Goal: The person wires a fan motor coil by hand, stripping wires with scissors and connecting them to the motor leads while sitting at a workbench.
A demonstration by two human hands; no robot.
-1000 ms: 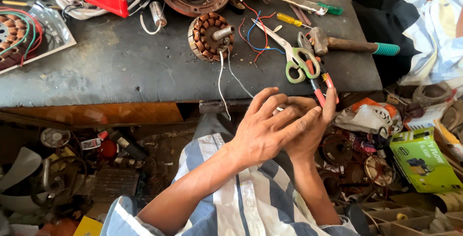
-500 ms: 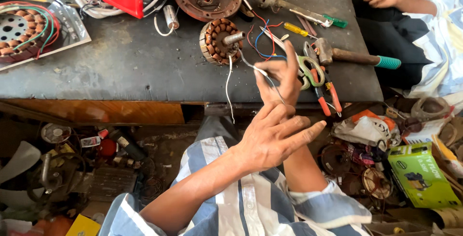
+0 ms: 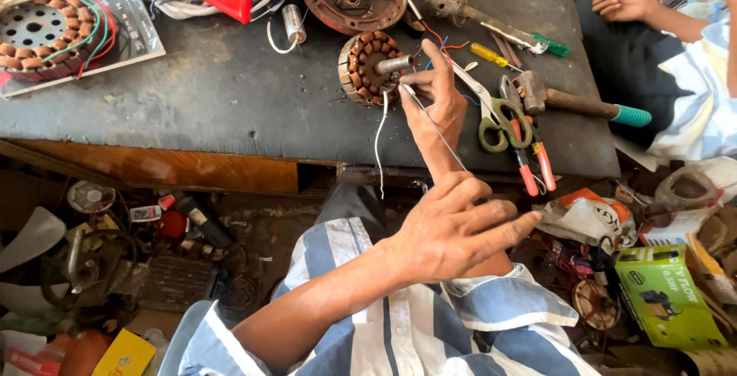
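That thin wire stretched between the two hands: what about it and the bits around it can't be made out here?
- Head view: where the thin wire ends; the left hand covers its near end.
- Head view: whether the right hand pinches the wire or only touches it; its fingers hide the contact.
- Head view: the far side of the copper-wound motor core, partly behind the right hand.
- Head view: the other person's hand, whose arm is cut off by the right edge.

Stator (image 3: 367, 67): lying on the dark worktop (image 3: 230, 92), copper-wound, round, steel shaft pointing right.
Wire (image 3: 434, 122): running taut, thin and pale, from right hand (image 3: 434, 96) to left hand (image 3: 453, 230).
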